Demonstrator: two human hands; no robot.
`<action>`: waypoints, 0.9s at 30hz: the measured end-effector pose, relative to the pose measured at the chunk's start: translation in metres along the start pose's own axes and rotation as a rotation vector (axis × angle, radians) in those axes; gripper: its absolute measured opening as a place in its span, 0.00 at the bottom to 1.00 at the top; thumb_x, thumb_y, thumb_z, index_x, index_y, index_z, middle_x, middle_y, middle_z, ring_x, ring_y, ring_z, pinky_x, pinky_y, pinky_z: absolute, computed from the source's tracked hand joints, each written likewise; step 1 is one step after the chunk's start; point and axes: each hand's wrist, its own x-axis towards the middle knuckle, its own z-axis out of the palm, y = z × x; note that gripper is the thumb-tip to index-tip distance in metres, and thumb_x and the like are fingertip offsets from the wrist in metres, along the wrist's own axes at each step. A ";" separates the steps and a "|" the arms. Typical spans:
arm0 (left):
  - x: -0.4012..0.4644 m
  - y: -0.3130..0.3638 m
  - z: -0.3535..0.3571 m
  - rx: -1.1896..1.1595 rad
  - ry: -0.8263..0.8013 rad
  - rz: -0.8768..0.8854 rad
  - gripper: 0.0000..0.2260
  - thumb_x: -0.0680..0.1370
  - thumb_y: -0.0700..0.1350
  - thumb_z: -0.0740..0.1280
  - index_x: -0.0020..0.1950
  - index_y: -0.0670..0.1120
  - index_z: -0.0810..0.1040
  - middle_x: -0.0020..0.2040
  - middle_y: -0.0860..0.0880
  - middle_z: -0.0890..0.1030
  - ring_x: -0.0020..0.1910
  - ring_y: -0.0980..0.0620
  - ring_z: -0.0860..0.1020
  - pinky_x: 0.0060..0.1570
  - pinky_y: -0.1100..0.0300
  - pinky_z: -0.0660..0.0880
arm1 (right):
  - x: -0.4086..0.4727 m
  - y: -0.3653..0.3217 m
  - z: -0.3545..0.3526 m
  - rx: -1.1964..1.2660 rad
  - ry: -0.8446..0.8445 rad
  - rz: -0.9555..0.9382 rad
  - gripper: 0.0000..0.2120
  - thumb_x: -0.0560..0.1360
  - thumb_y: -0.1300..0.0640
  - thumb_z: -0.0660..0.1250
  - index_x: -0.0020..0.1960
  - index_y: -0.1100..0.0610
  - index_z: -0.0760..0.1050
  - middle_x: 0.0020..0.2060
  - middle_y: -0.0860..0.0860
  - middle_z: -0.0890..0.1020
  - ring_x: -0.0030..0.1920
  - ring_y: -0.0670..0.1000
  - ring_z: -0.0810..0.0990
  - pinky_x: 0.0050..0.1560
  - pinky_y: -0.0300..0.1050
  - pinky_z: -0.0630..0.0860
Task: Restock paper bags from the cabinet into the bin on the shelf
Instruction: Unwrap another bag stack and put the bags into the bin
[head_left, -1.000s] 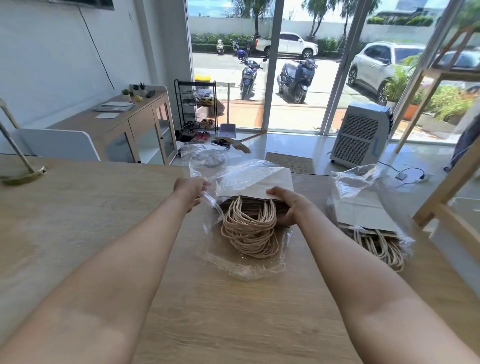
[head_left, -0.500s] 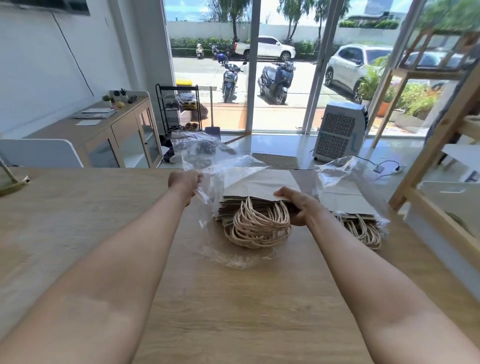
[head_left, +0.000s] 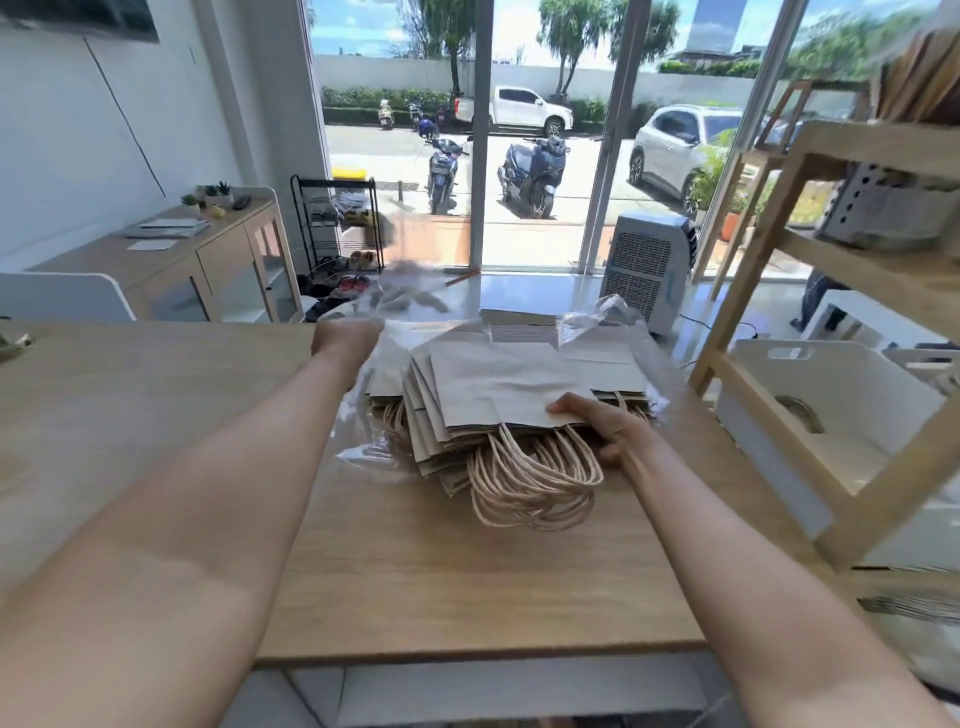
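Observation:
A stack of brown paper bags (head_left: 498, 387) with twisted rope handles (head_left: 530, 478) lies on the wooden table (head_left: 467, 582), mostly out of its clear plastic wrap (head_left: 395, 296). My right hand (head_left: 608, 423) grips the stack's near right edge, thumb on top. My left hand (head_left: 345, 335) is closed on the plastic wrap at the stack's far left. A second pack of bags (head_left: 605, 358) in plastic lies just behind on the right. A white bin (head_left: 831, 395) sits on the wooden shelf (head_left: 769, 400) at the right.
The shelf's upper level holds a grey perforated container (head_left: 883, 208). A wooden cabinet (head_left: 208, 265) stands at the left wall, with a shoe rack (head_left: 337, 228) beside it. A white air cooler (head_left: 647, 267) stands by the glass doors.
The bag stack has slid toward me and right, out of the plastic, which my left hand pulled away toward the far side. The view has turned right, showing more of the shelf and bin.

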 end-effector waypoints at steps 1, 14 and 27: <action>-0.013 -0.001 0.003 0.017 -0.001 0.013 0.22 0.75 0.48 0.69 0.66 0.41 0.75 0.65 0.42 0.77 0.65 0.43 0.75 0.65 0.53 0.72 | -0.007 0.005 -0.007 -0.008 -0.003 0.010 0.06 0.75 0.63 0.63 0.50 0.64 0.74 0.33 0.61 0.84 0.31 0.58 0.84 0.37 0.56 0.82; -0.130 -0.080 0.028 0.040 -0.372 -0.472 0.49 0.62 0.66 0.74 0.74 0.43 0.59 0.70 0.37 0.67 0.67 0.38 0.70 0.64 0.42 0.71 | -0.097 0.045 -0.092 -0.064 -0.115 0.033 0.08 0.76 0.64 0.62 0.54 0.64 0.73 0.35 0.60 0.84 0.32 0.56 0.84 0.39 0.52 0.82; -0.127 -0.111 0.052 -0.176 -0.521 -0.547 0.19 0.66 0.49 0.77 0.47 0.41 0.73 0.37 0.46 0.77 0.35 0.50 0.78 0.28 0.57 0.80 | -0.121 0.051 -0.133 -0.139 -0.136 0.020 0.18 0.64 0.69 0.71 0.54 0.64 0.74 0.38 0.60 0.84 0.36 0.55 0.85 0.38 0.48 0.83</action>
